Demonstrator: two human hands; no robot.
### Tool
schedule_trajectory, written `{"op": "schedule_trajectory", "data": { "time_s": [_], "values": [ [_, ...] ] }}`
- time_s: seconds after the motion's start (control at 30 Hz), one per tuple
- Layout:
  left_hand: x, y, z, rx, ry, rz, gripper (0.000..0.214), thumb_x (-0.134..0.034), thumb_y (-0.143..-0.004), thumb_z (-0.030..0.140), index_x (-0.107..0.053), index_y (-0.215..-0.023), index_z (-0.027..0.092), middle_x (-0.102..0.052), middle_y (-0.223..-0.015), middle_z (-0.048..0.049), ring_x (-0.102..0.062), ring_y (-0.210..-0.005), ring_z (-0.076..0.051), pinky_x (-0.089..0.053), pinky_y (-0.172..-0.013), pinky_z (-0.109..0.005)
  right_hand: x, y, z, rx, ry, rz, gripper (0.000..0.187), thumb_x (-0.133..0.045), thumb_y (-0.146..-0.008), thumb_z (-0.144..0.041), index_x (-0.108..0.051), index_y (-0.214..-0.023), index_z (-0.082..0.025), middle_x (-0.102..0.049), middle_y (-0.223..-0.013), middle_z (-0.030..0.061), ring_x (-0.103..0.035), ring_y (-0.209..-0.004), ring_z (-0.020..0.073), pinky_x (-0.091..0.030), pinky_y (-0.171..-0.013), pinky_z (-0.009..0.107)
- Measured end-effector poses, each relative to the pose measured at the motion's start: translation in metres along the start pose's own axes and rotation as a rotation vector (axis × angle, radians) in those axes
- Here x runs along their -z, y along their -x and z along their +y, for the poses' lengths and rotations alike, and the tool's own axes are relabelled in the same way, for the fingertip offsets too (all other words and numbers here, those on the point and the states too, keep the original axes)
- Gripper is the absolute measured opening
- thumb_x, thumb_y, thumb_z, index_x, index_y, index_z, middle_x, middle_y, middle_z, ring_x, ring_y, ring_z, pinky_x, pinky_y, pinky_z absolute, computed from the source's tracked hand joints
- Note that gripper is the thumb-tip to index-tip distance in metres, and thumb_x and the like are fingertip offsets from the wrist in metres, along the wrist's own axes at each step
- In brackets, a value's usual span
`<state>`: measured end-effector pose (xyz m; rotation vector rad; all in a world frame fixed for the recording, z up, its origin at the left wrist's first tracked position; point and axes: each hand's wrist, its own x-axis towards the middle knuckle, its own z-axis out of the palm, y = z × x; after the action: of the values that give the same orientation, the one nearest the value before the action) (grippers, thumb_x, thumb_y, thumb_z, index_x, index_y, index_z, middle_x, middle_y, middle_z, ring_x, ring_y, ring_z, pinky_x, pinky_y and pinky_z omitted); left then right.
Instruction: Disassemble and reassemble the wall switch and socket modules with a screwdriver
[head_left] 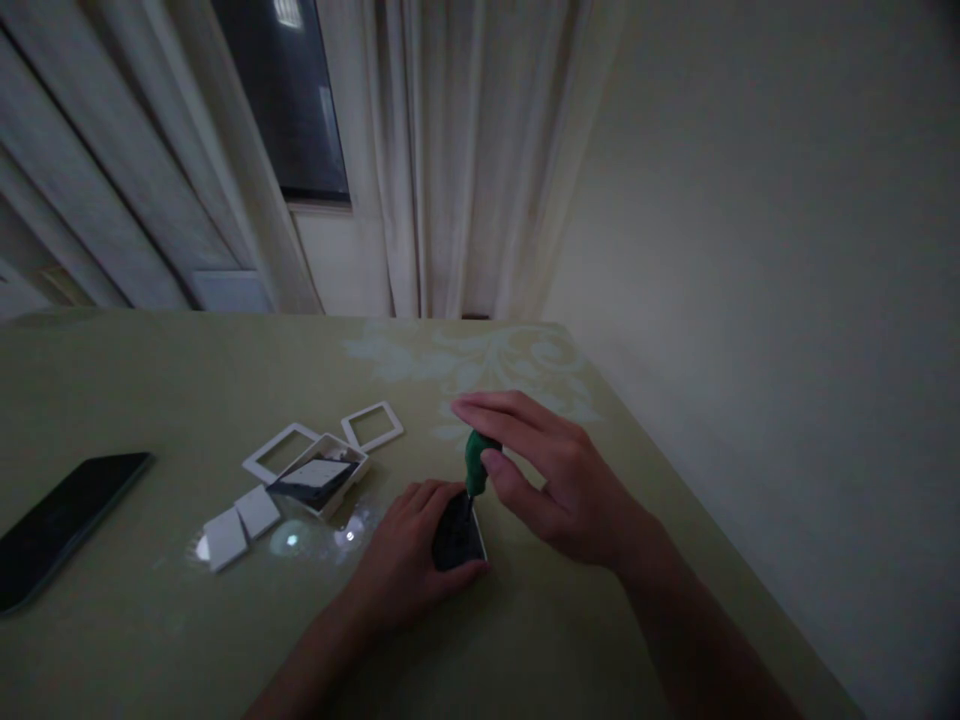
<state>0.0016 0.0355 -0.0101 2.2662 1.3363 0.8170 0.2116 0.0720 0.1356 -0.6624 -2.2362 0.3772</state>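
My left hand (401, 550) lies on the table with its fingers and thumb closed around a small square piece (452, 545), black on top with a white edge, perhaps the back of a wall switch. In my right hand (559, 485) is a screwdriver with a short green handle (474, 462). The thumb and fingers grip the handle near its top. Its dark shaft points down, nearly upright, and the tip meets the far right part of the black piece. Whether a screw sits under the tip is too small to tell.
Left of my hands stand an open white box (347, 490) with a dark part in it, a larger white frame (268, 444) and a smaller white frame (395, 418). Two white square plates (225, 540) lie nearer. A phone (71, 520) rests far left. A wall (787, 350) borders the table's right side.
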Motion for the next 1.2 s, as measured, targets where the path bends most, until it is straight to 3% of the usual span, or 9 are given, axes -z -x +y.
{"op": "schedule_trajectory", "data": {
  "time_s": [0.13,0.27,0.4,0.57,0.7,0.83,0.97,1.1,1.2],
  "values": [
    [0.001,0.001,0.001,-0.044,0.008,0.057,0.053,-0.085,-0.085,0.037,-0.062,-0.132,0.029,-0.073,-0.127,-0.0077,-0.071,-0.114,-0.036,-0.062,-0.097,-0.054,-0.001,0.001,-0.002,0.097,0.069,0.027,0.035,-0.064,-0.109,-0.029,-0.071,-0.142,-0.021,-0.074,-0.108,0.0080,-0.071,-0.099,0.0208,-0.062,-0.089,0.036],
    [0.000,0.001,0.002,-0.053,-0.007,0.066,0.039,-0.079,-0.089,0.043,-0.066,-0.122,0.026,-0.075,-0.120,-0.0070,-0.072,-0.110,-0.036,-0.062,-0.094,-0.051,-0.007,0.001,-0.003,0.103,-0.012,-0.080,0.046,-0.056,-0.112,-0.026,-0.058,-0.157,-0.024,-0.072,-0.129,0.0102,-0.069,-0.117,0.0219,-0.060,-0.100,0.037],
    [-0.002,0.000,0.000,-0.032,-0.005,0.053,0.049,-0.086,-0.083,0.042,-0.067,-0.125,0.026,-0.075,-0.121,-0.0092,-0.072,-0.110,-0.036,-0.062,-0.095,-0.052,-0.011,0.001,0.002,0.150,0.152,0.104,0.028,-0.069,-0.106,-0.035,-0.078,-0.127,-0.018,-0.071,-0.092,0.0056,-0.069,-0.087,0.0202,-0.061,-0.082,0.034],
    [-0.003,0.000,-0.002,-0.006,0.020,0.024,0.060,-0.088,-0.081,0.044,-0.064,-0.133,0.027,-0.074,-0.128,-0.0099,-0.070,-0.114,-0.037,-0.060,-0.099,-0.055,-0.011,0.001,0.005,0.173,0.037,-0.020,0.039,-0.050,-0.113,-0.025,-0.063,-0.150,-0.018,-0.074,-0.124,0.0114,-0.070,-0.113,0.0217,-0.060,-0.097,0.036],
    [-0.004,0.000,-0.003,0.003,0.028,0.023,0.055,-0.087,-0.083,0.040,-0.065,-0.132,0.030,-0.073,-0.129,-0.0075,-0.070,-0.116,-0.037,-0.059,-0.101,-0.054,-0.012,0.002,0.003,0.190,0.220,0.160,0.032,-0.065,-0.109,-0.039,-0.075,-0.131,-0.017,-0.073,-0.095,0.0071,-0.070,-0.089,0.0213,-0.060,-0.083,0.035],
    [-0.005,0.000,-0.004,0.004,0.040,0.020,0.063,-0.088,-0.083,0.045,-0.062,-0.137,0.028,-0.073,-0.129,-0.0095,-0.069,-0.116,-0.038,-0.059,-0.101,-0.056,-0.012,0.001,0.002,0.139,-0.002,-0.012,0.043,-0.041,-0.116,-0.027,-0.059,-0.154,-0.018,-0.072,-0.137,0.0131,-0.069,-0.125,0.0228,-0.059,-0.104,0.040],
    [-0.005,-0.001,-0.003,0.020,0.047,0.008,0.061,-0.090,-0.080,0.041,-0.064,-0.134,0.027,-0.073,-0.131,-0.0107,-0.068,-0.120,-0.039,-0.057,-0.104,-0.058,-0.016,0.001,0.004,0.177,0.100,0.146,0.031,-0.065,-0.110,-0.034,-0.073,-0.135,-0.019,-0.077,-0.100,0.0065,-0.073,-0.095,0.0200,-0.062,-0.088,0.034],
    [-0.004,-0.002,0.000,0.022,0.048,0.013,0.056,-0.088,-0.081,0.040,-0.067,-0.130,0.027,-0.074,-0.126,-0.0094,-0.069,-0.115,-0.037,-0.059,-0.099,-0.055,-0.019,0.002,0.004,0.189,0.071,0.035,0.042,-0.051,-0.114,-0.026,-0.060,-0.152,-0.013,-0.074,-0.133,0.0157,-0.068,-0.127,0.0247,-0.058,-0.107,0.041],
    [-0.005,-0.002,-0.001,0.012,0.045,0.032,0.057,-0.089,-0.079,0.038,-0.067,-0.130,0.028,-0.075,-0.129,-0.0086,-0.070,-0.117,-0.038,-0.060,-0.100,-0.055,-0.021,0.003,0.004,0.186,0.043,0.093,0.036,-0.055,-0.112,-0.023,-0.068,-0.145,-0.021,-0.076,-0.119,0.0099,-0.073,-0.108,0.0199,-0.062,-0.093,0.034]
  ]
}}
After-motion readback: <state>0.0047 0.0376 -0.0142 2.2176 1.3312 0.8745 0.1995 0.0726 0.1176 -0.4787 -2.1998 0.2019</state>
